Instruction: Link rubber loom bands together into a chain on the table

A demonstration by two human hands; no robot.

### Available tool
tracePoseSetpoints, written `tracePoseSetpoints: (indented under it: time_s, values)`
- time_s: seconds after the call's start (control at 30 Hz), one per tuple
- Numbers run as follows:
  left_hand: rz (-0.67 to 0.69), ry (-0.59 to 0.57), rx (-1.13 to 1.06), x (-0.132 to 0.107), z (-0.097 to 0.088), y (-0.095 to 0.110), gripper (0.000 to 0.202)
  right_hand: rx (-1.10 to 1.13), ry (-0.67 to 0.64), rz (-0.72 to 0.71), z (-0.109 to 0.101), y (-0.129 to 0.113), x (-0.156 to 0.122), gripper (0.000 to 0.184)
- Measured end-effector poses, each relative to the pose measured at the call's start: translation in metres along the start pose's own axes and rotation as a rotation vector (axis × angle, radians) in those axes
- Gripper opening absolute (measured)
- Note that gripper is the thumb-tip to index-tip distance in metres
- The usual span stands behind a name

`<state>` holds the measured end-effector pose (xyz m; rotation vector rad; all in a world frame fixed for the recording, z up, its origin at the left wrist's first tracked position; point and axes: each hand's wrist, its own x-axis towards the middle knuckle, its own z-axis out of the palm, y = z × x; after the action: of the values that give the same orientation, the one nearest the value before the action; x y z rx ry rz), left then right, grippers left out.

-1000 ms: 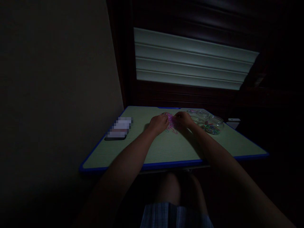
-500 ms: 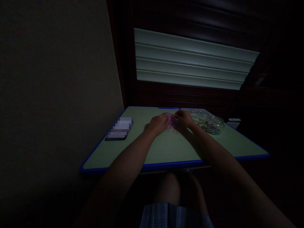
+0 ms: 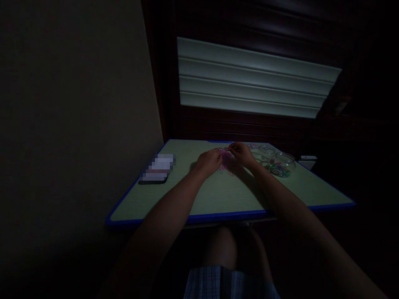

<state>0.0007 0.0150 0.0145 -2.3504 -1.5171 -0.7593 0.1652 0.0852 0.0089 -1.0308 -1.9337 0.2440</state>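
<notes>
A small pile of pink wire paper clips (image 3: 226, 160) lies on the table between my two hands. My left hand (image 3: 209, 160) rests at the pile's left side, its fingers curled in; what they hold, if anything, is hidden. At the upper right of the pile, my right hand (image 3: 241, 153) pinches a small reddish paper clip (image 3: 228, 148), just above the others. Close to the right hand stands a clear round jar (image 3: 284, 164) with multicoloured small pieces inside, probably clips too.
More clear jars (image 3: 266, 151) stand behind the front jar at the back right. A phone (image 3: 157, 169), its screen blurred out, lies at the left. The pale green table (image 3: 230, 199) has a blue rim, a wall (image 3: 124, 104) on its left and a slatted panel (image 3: 249, 79) behind.
My right hand has shifted slightly up and left over the pile, fingers still pinched. The left hand has barely moved.
</notes>
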Motion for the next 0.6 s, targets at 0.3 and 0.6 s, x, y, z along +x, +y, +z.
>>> tracePoseSetpoints:
  time_s: [0.3, 0.6]
  values:
    - [-0.025, 0.019, -0.043, 0.000, 0.001, -0.001, 0.030, 0.165, -0.071, 0.030, 0.002, -0.012, -0.003, 0.022]
    - [-0.096, -0.005, -0.082, 0.001, 0.001, -0.002, 0.036, 0.187, -0.106, 0.036, 0.002, -0.020, -0.003, 0.023]
